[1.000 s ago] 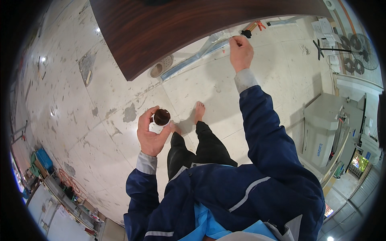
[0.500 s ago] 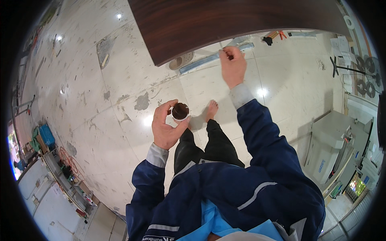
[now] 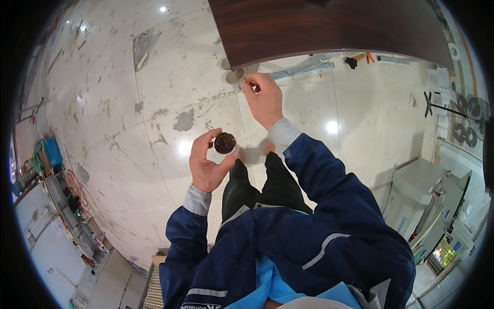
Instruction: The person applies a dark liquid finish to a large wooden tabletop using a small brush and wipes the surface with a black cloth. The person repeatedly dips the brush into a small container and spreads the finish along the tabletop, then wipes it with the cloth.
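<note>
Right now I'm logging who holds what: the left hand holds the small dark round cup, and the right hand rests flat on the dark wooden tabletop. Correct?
Not quite. The head view shows the left hand holding the small dark round cup, but the right hand is raised in front of the dark wooden tabletop, fingers pinched on something too small to identify, not resting flat.

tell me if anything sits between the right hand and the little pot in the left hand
Nothing visible does. The right hand is raised near the dark wooden panel; the small dark pot sits in the left hand below it, with only floor behind the gap.
</note>
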`<state>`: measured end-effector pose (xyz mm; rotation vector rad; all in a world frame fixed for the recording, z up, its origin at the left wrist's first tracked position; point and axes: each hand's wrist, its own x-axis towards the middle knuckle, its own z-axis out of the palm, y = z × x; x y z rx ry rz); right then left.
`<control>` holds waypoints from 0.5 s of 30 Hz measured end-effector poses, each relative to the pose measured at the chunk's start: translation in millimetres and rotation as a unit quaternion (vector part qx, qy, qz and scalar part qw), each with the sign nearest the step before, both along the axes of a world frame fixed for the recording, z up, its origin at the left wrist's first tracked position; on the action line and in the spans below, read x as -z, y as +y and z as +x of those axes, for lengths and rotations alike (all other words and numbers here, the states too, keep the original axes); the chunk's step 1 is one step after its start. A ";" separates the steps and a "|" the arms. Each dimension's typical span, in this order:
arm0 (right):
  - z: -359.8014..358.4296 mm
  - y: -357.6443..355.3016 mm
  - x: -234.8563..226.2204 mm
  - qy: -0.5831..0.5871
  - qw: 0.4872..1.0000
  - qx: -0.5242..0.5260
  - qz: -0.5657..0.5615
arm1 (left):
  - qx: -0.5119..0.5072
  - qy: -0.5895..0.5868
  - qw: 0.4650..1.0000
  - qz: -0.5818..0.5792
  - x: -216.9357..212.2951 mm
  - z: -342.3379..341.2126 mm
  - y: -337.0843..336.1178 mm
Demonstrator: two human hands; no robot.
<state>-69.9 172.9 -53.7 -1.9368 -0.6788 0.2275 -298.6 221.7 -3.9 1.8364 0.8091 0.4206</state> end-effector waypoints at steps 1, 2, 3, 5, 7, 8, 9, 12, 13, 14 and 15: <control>0.8 -0.6 -0.2 -0.006 1.000 -0.006 -0.001 | 0.008 0.005 1.000 0.011 0.6 -4.1 2.1; 2.3 -1.1 -0.3 -0.011 1.000 -0.006 -0.005 | 0.016 0.006 1.000 0.014 1.2 -7.0 4.1; 3.7 -1.6 -0.5 -0.015 1.000 -0.004 -0.005 | 0.024 0.008 1.000 0.018 1.6 -10.0 4.8; 7.0 -2.2 -0.6 -0.038 0.999 -0.019 -0.016 | 0.018 -0.003 1.000 0.016 2.3 -12.8 4.0; 10.3 -2.8 0.2 -0.051 0.998 -0.028 -0.029 | 0.012 -0.009 1.000 0.021 2.7 -15.6 4.4; 12.0 -3.4 1.1 -0.054 0.997 -0.027 -0.039 | 0.012 -0.009 1.000 0.026 3.0 -17.0 4.8; 14.1 -4.2 2.4 -0.057 0.997 -0.026 -0.049 | 0.011 -0.010 0.999 0.031 3.5 -18.1 5.3; 19.8 -8.5 6.5 -0.078 0.991 -0.034 -0.105 | -0.008 -0.024 1.000 0.011 5.9 -19.0 4.2; 20.6 -10.5 7.1 -0.065 0.989 -0.044 -0.126 | -0.007 -0.023 1.000 0.011 5.9 -19.2 4.0; 20.2 -12.7 6.6 -0.061 0.987 -0.053 -0.137 | -0.007 -0.025 1.000 0.005 5.3 -19.1 4.1; 18.6 -14.7 4.4 -0.045 0.983 -0.062 -0.165 | -0.007 -0.030 0.999 -0.009 3.7 -19.2 4.7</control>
